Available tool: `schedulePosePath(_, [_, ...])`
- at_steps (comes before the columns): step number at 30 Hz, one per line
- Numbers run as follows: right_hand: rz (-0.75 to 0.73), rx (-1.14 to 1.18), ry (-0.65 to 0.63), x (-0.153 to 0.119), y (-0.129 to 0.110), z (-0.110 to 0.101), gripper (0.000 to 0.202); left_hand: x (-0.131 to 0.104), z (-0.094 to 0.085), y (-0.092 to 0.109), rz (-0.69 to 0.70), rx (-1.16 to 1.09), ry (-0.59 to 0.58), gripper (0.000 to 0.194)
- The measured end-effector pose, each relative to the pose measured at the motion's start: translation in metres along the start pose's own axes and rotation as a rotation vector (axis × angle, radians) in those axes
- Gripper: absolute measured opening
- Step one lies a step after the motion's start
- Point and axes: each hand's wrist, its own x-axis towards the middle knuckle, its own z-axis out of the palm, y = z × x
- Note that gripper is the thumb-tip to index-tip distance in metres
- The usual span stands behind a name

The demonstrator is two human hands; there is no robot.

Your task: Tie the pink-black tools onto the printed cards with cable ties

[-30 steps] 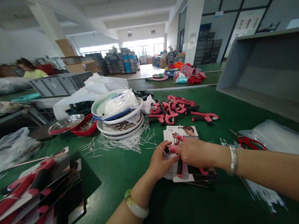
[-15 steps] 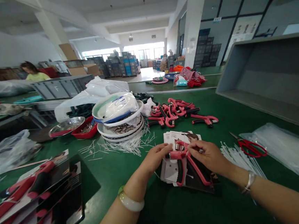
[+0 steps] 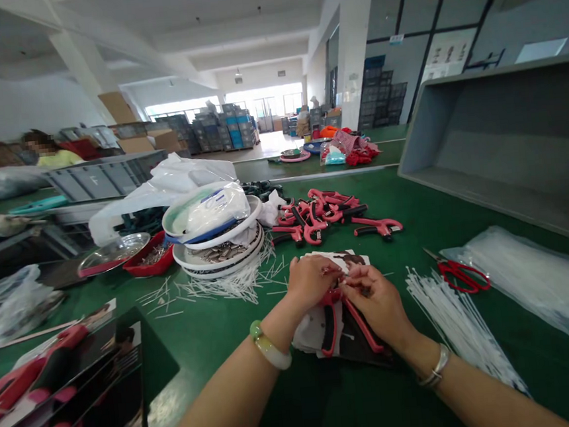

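A pink-and-black hand grip strengthener [image 3: 364, 327] lies on a stack of printed backing cards [image 3: 308, 334], its two handles pointing toward me. My left hand [image 3: 313, 283] covers its top end from the left, fingers pinched together. From the right, my right hand [image 3: 379, 303] meets it with thumb and fingertips closed, almost touching the left fingertips. Whatever thin thing is between the fingers is too small and covered to make out. A small white tie end shows on the card between the handles. The grip's spring is hidden under my hands.
White cable ties [image 3: 467, 330] and red-handled scissors [image 3: 463, 276] lie right, beside a plastic bag [image 3: 534, 278]. More hand grips [image 3: 314, 214] are heaped behind. Stacked bowls [image 3: 219, 262] stand left of them. Carded grips [image 3: 71, 391] lie near left. A grey crate [image 3: 502, 148] stands right; a person [image 3: 54, 150] is far left.
My left hand has moved from the grip's left side up over its top, against the right fingertips. The right hand has come slightly inward. The view has shifted a little.
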Motion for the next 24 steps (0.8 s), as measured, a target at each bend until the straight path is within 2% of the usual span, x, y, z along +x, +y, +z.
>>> schedulePosePath(2, [0.043,0.033,0.027,0.002,0.001,0.001,0.028,-0.007,0.002,-0.004,0.064,0.017,0.056,0.013])
schedulePosePath(4, [0.066,0.064,0.002,0.004,0.002,0.003,0.030,-0.013,0.005,-0.007,0.096,0.027,0.095,0.017])
schedulePosePath(14, [0.122,0.155,-0.068,0.005,0.006,0.005,0.033,-0.022,0.013,-0.010,0.133,-0.018,0.194,0.019])
schedulePosePath(21, [0.222,0.308,-0.120,0.008,0.007,0.005,0.038,-0.022,0.015,-0.011,0.138,-0.049,0.196,0.018])
schedulePosePath(24, [0.275,0.337,-0.142,0.013,0.006,0.004,0.035,-0.022,0.014,-0.012,0.119,-0.086,0.155,0.018])
